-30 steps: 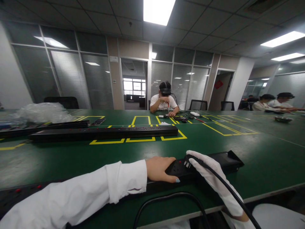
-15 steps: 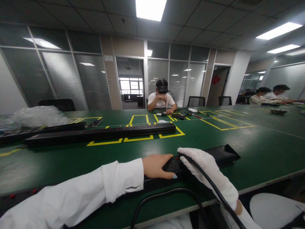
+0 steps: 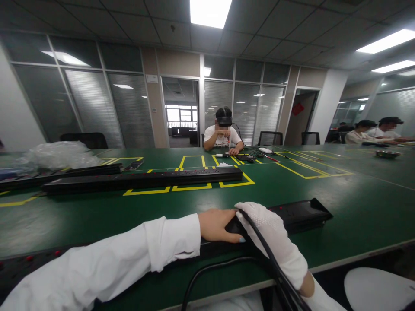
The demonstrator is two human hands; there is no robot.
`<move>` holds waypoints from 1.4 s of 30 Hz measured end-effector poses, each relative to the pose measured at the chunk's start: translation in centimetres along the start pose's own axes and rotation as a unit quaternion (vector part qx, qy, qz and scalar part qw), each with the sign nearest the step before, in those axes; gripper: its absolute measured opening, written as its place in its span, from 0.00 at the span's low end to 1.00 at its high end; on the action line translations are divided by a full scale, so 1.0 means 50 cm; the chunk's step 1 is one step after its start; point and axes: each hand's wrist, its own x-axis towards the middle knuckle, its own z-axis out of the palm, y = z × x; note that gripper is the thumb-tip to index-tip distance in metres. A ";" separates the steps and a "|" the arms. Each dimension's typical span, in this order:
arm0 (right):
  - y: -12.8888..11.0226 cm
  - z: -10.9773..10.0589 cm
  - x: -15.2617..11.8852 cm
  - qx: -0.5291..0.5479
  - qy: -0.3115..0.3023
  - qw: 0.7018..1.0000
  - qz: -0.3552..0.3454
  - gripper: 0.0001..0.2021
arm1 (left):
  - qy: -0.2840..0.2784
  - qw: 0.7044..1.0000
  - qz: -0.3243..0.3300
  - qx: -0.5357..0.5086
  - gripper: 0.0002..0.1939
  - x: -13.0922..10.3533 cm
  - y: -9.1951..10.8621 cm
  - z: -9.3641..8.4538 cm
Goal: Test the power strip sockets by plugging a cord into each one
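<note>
A long black power strip (image 3: 303, 212) with red switches lies along the near side of the green table, running under both my hands. My bare left hand (image 3: 214, 225) is wrapped over its middle, thumb on the near side and fingers over the far side. My right hand (image 3: 275, 235), in a white dotted glove, is closed on a black power cable (image 3: 261, 242) right beside the left hand, above the strip's sockets. Its fingers and the strip hide the cable's end, so I cannot tell whether a plug sits in a socket. A loop of cable hangs over the near table edge.
A second black power strip (image 3: 142, 180) lies across yellow tape outlines farther back. Clear plastic wrap (image 3: 61, 155) is piled at the left. Opposite sits a person (image 3: 223, 134) near cables and small devices. A metal bowl (image 3: 387, 154) and more people are at the far right.
My right hand has shifted left along the strip, closer to my left hand, covering sockets that showed before. The cable moved with it. My left hand keeps its hold.
</note>
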 end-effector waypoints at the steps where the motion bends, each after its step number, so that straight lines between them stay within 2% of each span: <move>1: 0.006 0.005 -0.001 0.012 0.020 1.000 0.021 0.13 | 0.000 1.000 -0.002 -0.001 0.36 0.000 0.001 -0.001; 3: 0.023 0.010 -0.009 0.042 0.056 0.995 0.069 0.12 | -0.001 1.000 -0.008 -0.001 0.36 -0.001 0.001 -0.001; 6: 0.039 0.008 -0.032 0.083 0.069 0.989 0.098 0.13 | 0.000 1.000 -0.013 -0.003 0.37 -0.001 -0.001 0.000; 12: 0.026 0.001 -0.064 0.020 0.092 0.994 0.056 0.17 | 0.008 1.000 0.001 0.000 0.38 0.000 -0.006 0.003; 15: 0.021 -0.003 -0.059 0.037 0.081 0.995 0.039 0.16 | 0.004 1.000 -0.005 -0.003 0.38 0.001 -0.005 0.003; 23: 0.021 0.003 -0.055 0.092 0.066 0.992 0.053 0.15 | 0.007 1.000 -0.002 0.002 0.38 0.001 -0.004 0.006; 29: 0.024 0.029 -0.077 0.082 0.108 0.989 0.059 0.18 | 0.008 1.000 0.003 0.008 0.38 -0.002 -0.001 0.002; 36: 0.018 0.022 -0.084 0.111 0.120 0.985 0.061 0.20 | 0.010 1.000 0.008 0.019 0.37 -0.004 -0.002 0.002; 42: 0.020 0.033 -0.086 0.124 0.130 0.981 0.079 0.18 | 0.019 0.996 0.005 0.088 0.35 0.028 0.020 0.014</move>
